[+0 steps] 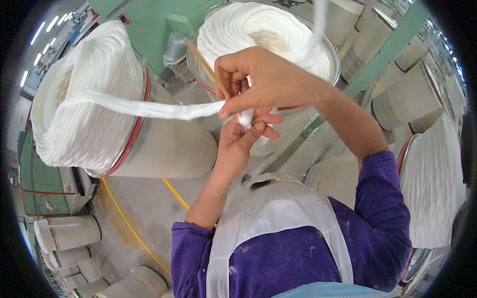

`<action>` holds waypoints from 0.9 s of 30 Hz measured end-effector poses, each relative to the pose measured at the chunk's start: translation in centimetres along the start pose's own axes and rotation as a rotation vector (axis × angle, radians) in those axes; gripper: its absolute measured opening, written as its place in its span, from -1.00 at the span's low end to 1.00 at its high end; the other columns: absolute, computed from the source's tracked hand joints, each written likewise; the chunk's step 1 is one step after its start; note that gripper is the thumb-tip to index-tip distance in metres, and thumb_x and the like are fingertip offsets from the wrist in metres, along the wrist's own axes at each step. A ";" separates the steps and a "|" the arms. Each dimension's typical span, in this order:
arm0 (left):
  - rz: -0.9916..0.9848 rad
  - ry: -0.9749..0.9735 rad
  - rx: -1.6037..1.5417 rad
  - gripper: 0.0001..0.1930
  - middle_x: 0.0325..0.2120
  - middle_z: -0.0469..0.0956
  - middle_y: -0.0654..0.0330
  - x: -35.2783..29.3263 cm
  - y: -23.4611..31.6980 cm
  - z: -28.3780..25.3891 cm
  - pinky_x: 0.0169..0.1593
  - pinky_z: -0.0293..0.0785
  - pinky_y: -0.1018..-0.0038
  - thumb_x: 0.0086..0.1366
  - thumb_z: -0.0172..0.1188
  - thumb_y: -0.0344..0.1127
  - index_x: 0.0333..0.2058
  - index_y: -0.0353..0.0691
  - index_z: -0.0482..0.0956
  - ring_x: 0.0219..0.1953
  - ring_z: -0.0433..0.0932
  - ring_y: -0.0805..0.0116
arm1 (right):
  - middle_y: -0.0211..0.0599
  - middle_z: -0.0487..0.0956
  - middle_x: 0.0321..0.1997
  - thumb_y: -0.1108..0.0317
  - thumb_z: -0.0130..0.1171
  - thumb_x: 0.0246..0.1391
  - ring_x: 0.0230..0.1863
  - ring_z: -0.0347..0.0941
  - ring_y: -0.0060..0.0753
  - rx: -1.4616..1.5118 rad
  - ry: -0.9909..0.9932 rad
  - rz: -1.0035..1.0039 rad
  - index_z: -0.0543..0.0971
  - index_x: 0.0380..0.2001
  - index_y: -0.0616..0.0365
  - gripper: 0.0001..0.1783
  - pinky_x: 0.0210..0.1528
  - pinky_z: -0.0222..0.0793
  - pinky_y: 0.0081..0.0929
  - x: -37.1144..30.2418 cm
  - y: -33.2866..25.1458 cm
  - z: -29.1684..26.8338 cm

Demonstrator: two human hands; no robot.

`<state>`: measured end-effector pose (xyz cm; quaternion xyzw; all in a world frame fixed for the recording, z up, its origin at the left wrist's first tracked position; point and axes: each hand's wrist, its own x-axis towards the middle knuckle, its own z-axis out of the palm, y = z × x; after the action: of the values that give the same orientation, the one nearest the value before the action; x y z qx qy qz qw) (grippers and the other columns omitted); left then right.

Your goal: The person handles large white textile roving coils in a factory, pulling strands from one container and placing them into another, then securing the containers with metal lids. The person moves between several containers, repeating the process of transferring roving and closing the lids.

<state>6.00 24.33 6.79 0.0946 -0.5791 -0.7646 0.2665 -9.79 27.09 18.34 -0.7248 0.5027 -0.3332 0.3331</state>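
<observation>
Hands [248, 107] on sliver [149, 107] between cans [169, 144]

White sliver strand [149, 107]: soft, flat, untwisted rope of fibre, pale and slightly fuzzy. Runs nearly level from the coiled heap on the can at 9 o'clock across to centre frame, sagging a little midway. Its near end is pinched between the fingertips of the right hand [263, 82] and the left hand [243, 136], just above centre; a short tuft of it shows between the two hands. Thin wooden stick [206, 67]: tan, straight, tilted, upper end toward 11 o'clock, lower end held in the right hand's fingers.
</observation>
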 end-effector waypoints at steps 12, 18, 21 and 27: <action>-0.027 0.110 -0.228 -0.83 -0.54 0.33 0.33 0.3 -1.9 -0.4 -0.48 0.07 0.57 0.37 0.09 -0.36 -0.15 -0.33 0.45 -0.58 0.18 0.55 | -0.33 0.64 -0.33 0.30 0.29 0.07 -0.36 0.50 -0.65 0.245 0.105 0.057 0.58 -0.27 0.27 -0.75 -0.30 0.42 -0.60 -0.5 1.5 0.7; -0.193 0.203 -0.120 -0.77 -0.64 0.21 0.48 1.0 -1.6 0.5 -0.53 -0.02 0.60 0.40 0.07 -0.29 -0.07 -0.27 0.55 -0.61 0.10 0.64 | -0.37 0.64 -0.37 0.38 0.34 0.01 -0.28 0.51 -0.63 0.314 0.175 0.043 0.57 -0.38 0.23 -0.82 -0.19 0.40 -0.60 -0.6 2.2 0.6; -0.171 0.261 0.087 -0.76 -0.63 0.24 0.49 1.4 -1.5 0.8 -0.51 0.05 0.62 0.35 0.18 -0.23 -0.08 -0.19 0.56 -0.57 0.16 0.65 | -0.44 0.56 -0.54 0.26 0.40 -0.04 -0.48 0.41 -0.68 0.255 0.233 -0.003 0.58 -0.41 0.25 -0.72 -0.41 0.31 -0.63 -0.7 2.7 0.6; -0.275 0.072 0.032 -0.65 -0.68 0.18 0.49 1.7 -1.8 0.4 -0.52 0.06 0.61 0.41 0.08 0.02 -0.22 -0.15 0.61 -0.61 0.12 0.63 | -0.47 0.52 -0.46 0.46 0.36 -0.04 -0.38 0.44 -0.62 0.247 0.325 -0.085 0.54 -0.43 0.19 -0.84 -0.24 0.38 -0.55 -0.5 3.5 0.3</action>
<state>3.84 24.15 5.48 0.2045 -0.5627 -0.7808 0.1785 -11.49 26.67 15.21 -0.6359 0.4740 -0.5186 0.3194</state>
